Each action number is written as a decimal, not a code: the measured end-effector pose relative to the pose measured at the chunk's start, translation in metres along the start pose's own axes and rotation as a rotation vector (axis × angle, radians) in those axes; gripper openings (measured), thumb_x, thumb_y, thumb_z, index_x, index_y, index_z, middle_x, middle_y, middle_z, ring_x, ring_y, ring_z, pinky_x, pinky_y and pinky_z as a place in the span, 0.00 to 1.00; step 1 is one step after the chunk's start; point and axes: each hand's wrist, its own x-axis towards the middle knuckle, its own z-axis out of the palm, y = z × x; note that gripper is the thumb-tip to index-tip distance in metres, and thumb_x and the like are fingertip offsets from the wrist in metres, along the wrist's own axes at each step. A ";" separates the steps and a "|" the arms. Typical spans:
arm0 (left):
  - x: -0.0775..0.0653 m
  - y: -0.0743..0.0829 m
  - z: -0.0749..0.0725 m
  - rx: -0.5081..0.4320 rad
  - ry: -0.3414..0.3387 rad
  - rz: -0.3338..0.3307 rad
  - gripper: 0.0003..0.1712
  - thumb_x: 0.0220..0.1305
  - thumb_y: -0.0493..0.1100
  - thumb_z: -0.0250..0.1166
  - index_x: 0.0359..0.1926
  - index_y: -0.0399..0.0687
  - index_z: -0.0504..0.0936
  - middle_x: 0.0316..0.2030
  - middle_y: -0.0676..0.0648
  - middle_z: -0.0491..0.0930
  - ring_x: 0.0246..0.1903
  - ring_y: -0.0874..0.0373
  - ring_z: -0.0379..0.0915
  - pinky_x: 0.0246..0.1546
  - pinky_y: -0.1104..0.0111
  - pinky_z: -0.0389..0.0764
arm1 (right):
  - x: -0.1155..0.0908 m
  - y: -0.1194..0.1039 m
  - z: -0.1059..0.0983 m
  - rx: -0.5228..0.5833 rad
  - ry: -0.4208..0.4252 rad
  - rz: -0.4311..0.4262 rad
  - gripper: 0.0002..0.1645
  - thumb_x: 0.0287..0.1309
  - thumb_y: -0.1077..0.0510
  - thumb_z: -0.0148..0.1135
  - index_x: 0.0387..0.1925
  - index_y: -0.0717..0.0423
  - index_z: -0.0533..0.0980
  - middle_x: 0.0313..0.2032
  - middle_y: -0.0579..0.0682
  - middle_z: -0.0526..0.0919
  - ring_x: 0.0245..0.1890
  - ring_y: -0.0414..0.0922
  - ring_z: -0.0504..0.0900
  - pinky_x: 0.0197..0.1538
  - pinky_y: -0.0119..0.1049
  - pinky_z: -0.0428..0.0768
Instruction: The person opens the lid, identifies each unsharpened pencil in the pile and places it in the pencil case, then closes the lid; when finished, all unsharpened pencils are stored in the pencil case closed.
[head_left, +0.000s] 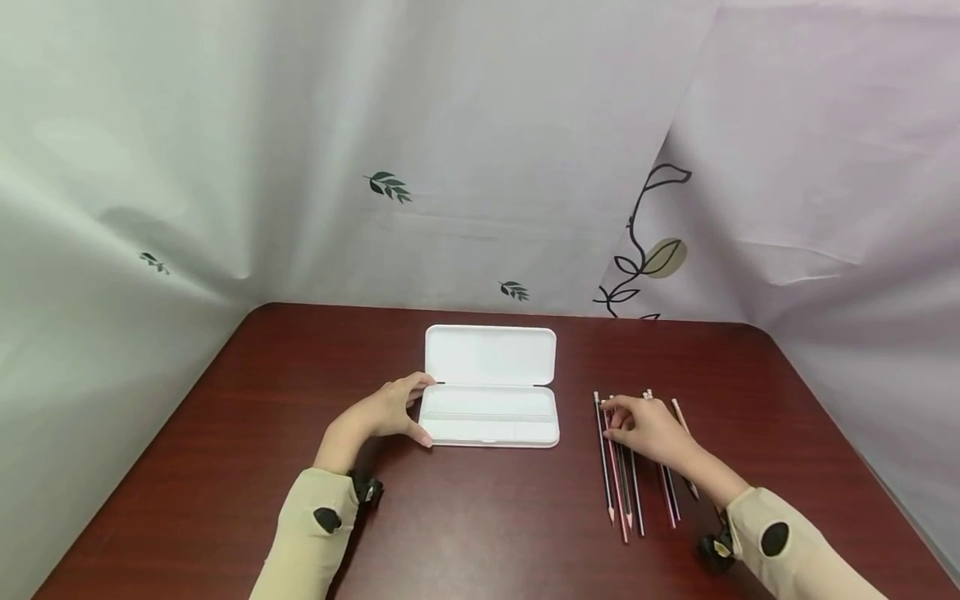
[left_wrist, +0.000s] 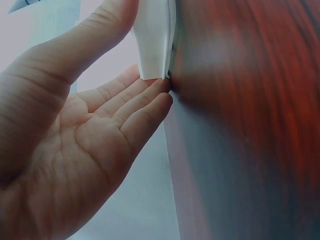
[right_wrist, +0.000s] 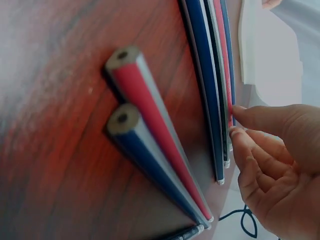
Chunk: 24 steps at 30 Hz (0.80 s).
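Note:
A white pencil case (head_left: 489, 432) stands with its lid (head_left: 491, 355) folded back; no pencils show inside. My left hand (head_left: 386, 412) holds its left end, thumb at the front corner and fingers at the back. In the left wrist view, the case (left_wrist: 154, 45) sits between thumb and fingertips. On the right, my right hand (head_left: 645, 427) is over a group of pencils, its fingers bent. Its thumb and index fingertip touch or nearly touch a pink pencil (right_wrist: 224, 65), with a visible gap between them. A blue pencil (right_wrist: 202, 65) and a black one lie alongside.
Right of that group lie another pink pencil (right_wrist: 145, 95), a blue pencil (right_wrist: 155, 160) and a dark pencil (head_left: 691, 488), partly under the right hand and wrist. The dark red wooden table (head_left: 480, 525) ends at a pale curtain (head_left: 480, 167) behind and at the sides.

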 end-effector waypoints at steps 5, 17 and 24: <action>0.002 0.002 0.000 0.008 0.000 0.015 0.53 0.31 0.43 0.81 0.61 0.39 0.64 0.62 0.35 0.66 0.62 0.46 0.63 0.61 0.55 0.66 | -0.002 -0.003 0.004 0.025 0.029 0.095 0.12 0.44 0.63 0.71 0.30 0.58 0.75 0.21 0.41 0.77 0.21 0.34 0.74 0.25 0.28 0.71; 0.001 -0.001 0.001 0.011 0.004 0.037 0.52 0.31 0.42 0.81 0.60 0.37 0.65 0.61 0.34 0.67 0.62 0.44 0.64 0.61 0.54 0.66 | 0.000 -0.019 0.007 -0.013 -0.026 0.250 0.11 0.47 0.63 0.68 0.25 0.61 0.72 0.16 0.46 0.79 0.14 0.37 0.76 0.20 0.31 0.74; 0.001 -0.001 0.001 0.006 0.006 0.021 0.53 0.31 0.42 0.81 0.61 0.38 0.65 0.62 0.35 0.66 0.62 0.44 0.64 0.61 0.55 0.66 | 0.010 -0.021 0.002 0.019 -0.095 0.328 0.08 0.47 0.63 0.66 0.19 0.62 0.77 0.13 0.49 0.79 0.11 0.40 0.79 0.21 0.33 0.78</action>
